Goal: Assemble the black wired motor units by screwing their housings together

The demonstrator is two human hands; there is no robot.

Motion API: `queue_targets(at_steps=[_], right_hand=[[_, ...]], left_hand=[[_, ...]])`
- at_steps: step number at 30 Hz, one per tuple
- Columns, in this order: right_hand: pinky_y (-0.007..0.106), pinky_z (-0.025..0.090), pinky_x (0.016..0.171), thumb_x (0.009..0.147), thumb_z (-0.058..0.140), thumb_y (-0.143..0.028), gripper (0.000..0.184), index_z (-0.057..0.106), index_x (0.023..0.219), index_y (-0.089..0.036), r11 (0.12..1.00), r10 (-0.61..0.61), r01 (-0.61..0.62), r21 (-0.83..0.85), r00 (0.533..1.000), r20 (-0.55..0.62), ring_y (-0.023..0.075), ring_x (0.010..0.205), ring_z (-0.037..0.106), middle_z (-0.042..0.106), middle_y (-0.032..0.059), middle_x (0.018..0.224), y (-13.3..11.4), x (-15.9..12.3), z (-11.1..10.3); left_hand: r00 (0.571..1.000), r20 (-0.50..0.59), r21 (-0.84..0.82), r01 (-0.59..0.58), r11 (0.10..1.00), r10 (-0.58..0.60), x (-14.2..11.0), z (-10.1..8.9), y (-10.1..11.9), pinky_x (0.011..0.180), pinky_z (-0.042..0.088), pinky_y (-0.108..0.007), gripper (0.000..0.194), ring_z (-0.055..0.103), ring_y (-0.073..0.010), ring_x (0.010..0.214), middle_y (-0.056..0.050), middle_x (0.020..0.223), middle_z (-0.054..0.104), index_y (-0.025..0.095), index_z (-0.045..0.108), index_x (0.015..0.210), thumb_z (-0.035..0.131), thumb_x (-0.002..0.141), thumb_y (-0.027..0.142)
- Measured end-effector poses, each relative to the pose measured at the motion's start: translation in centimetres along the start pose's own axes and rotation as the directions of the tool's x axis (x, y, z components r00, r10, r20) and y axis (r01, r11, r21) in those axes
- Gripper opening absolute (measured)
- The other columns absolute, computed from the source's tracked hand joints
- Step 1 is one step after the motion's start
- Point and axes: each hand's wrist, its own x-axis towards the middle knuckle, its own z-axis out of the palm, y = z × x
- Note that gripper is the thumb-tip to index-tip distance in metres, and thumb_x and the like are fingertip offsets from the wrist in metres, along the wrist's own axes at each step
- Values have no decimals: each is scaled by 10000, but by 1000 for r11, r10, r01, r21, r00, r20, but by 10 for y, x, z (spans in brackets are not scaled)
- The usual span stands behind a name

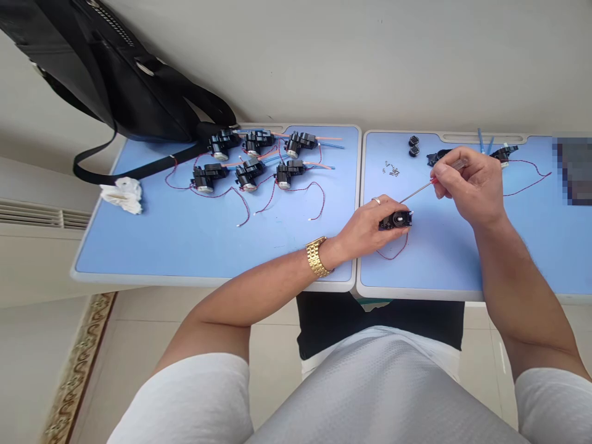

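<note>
My left hand (pixel 365 229) is closed round a small black motor unit (pixel 398 219), holding it just above the right-hand table. A thin red-and-dark wire (pixel 394 256) trails from the unit. In my right hand (pixel 467 185) is a screwdriver (pixel 419 190), gripped by its clear handle, its shaft slanting down to the left. The shaft's tip reaches the far side of the unit, behind my left fingers, so I cannot tell what it touches. Several loose screws (pixel 392 170) lie beyond my hands, close to two small black round parts (pixel 414 145).
Several similar black motor units (pixel 250 174) with wires and blue and orange tubes stand on the left table (pixel 208 246). A black bag (pixel 139 80) and crumpled tissue (pixel 123 194) are at far left. More black parts (pixel 504 153) lie behind my right hand. A gap (pixel 359 216) separates the tables.
</note>
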Motion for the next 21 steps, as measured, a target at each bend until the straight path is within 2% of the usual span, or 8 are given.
queue_targets(at_steps=[8,17,21], right_hand=[[314,429,498,927,826,-344,265,673,730,-252,1000,-19,19,5,1000,10,126,499,529,612,-36,565,-1,1,-1],[354,345,481,971,820,-491,359,665,718,-290,997,-43,51,59,989,-139,139,476,499,567,-36,547,1,5,-13],[366,350,486,950,821,-545,368,666,724,-299,995,-35,50,89,987,-155,155,474,486,562,-37,556,-2,4,-15]], left_hand=[[1000,11,-8,-6,1000,6,0,-1,3,1051,611,-382,293,755,-231,1164,-97,1253,788,212,758,1282,790,1020,339],[985,-58,-45,-166,985,163,1,2,2,1080,634,-397,359,778,-244,1240,-130,1282,820,210,773,1326,799,1036,421],[982,-101,-41,-163,986,158,1,1,3,1124,629,-427,405,772,-246,1283,-130,1334,818,233,772,1363,817,1024,451]])
